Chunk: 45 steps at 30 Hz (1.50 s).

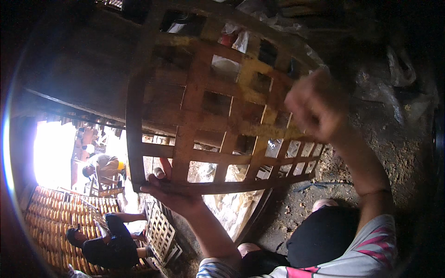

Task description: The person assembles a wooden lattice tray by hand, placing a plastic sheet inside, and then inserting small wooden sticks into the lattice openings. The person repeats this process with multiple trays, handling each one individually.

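Note:
A large lattice panel of wide, flat wooden or bamboo strips (pixel 187 109) stands tilted in front of me, with square gaps and a dark rim band. My left hand (pixel 174 192) grips its lower left corner, thumb up on the near side of the rim. Close to the panel's right side, my right hand (pixel 320 104) is raised and blurred by motion. Its fingers look curled in; whatever they may hold is too smeared to make out.
At lower left a person in dark clothes (pixel 113 241) sits beside stacked lattice panels (pixel 160 229) and rows of pale pieces on a rack (pixel 51 222). Another person (pixel 104 167) bends near a bright opening. Plastic sheets (pixel 384 88) and shavings (pixel 345 167) lie at right.

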### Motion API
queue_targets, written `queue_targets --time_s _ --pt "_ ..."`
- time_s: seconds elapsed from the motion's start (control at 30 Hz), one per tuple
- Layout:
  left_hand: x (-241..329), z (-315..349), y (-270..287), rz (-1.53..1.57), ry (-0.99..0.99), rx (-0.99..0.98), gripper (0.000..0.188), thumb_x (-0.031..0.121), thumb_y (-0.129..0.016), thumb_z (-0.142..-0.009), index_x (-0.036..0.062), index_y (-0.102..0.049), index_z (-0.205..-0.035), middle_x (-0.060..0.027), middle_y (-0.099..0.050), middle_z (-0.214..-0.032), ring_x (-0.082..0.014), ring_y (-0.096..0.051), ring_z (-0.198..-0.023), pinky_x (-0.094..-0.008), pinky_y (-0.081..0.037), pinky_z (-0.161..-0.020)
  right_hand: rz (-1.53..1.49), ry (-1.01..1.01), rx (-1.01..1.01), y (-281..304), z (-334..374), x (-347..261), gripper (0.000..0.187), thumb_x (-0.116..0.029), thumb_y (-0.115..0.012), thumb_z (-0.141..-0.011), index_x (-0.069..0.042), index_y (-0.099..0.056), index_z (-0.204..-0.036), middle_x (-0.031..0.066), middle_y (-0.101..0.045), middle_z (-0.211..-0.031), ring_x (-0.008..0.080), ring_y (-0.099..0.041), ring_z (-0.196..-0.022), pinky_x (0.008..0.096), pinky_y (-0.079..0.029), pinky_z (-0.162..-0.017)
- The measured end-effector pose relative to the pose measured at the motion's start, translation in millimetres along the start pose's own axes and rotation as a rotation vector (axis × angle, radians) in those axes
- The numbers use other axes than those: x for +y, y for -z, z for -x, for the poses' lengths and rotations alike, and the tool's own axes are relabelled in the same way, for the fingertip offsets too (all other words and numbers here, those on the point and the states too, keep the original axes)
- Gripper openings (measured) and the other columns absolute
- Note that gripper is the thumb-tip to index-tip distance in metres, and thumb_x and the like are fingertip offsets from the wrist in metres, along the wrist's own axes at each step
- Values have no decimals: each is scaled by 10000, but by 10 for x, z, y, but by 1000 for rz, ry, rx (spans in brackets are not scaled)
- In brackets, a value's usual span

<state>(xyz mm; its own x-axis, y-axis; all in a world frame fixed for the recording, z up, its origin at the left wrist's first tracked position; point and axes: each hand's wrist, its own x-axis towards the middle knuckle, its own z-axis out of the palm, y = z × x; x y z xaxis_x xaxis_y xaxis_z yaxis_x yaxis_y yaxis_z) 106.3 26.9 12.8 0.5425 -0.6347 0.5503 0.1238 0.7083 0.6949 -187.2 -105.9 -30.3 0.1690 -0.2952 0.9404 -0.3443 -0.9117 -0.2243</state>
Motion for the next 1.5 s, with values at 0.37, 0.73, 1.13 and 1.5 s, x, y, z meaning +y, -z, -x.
queue_targets --time_s 0.37,0.73,1.13,1.5 --pt "-899 65 329 -162 180 -3 375 494 -402 -961 153 -544 -896 20 -577 -892 -164 -549 -972 -437 -461 -919 -177 -663 -181 181 584 995 429 -344 -546 -943 -54 -525 -1259 41 -626 -1040 115 -590 -891 261 -486 -773" --pt "-1103 38 183 -320 264 137 370 488 -464 -924 141 -500 -1048 -49 -483 -1012 -188 -518 -1005 -402 -441 -956 -110 -889 -494 431 1298 1325 519 -383 -648 -868 -49 -541 -1249 100 -629 -1089 180 -583 -983 316 -461 -852" --pt "-1100 23 369 -274 208 94 360 436 -418 -970 97 -538 -950 -45 -587 -855 -146 -577 -885 -365 -469 -887 472 -430 -314 100 1297 1224 433 -389 -631 -860 -111 -582 -1188 142 -638 -1073 321 -626 -937 396 -501 -777" --pt "-836 53 271 -33 237 -143 305 380 -423 -986 122 -535 -867 18 -559 -721 -104 -617 -703 -290 -520 -745 678 -404 -267 315 1531 988 592 -154 -622 -866 -179 -382 -1407 173 -601 -1094 355 -598 -963 422 -504 -789"
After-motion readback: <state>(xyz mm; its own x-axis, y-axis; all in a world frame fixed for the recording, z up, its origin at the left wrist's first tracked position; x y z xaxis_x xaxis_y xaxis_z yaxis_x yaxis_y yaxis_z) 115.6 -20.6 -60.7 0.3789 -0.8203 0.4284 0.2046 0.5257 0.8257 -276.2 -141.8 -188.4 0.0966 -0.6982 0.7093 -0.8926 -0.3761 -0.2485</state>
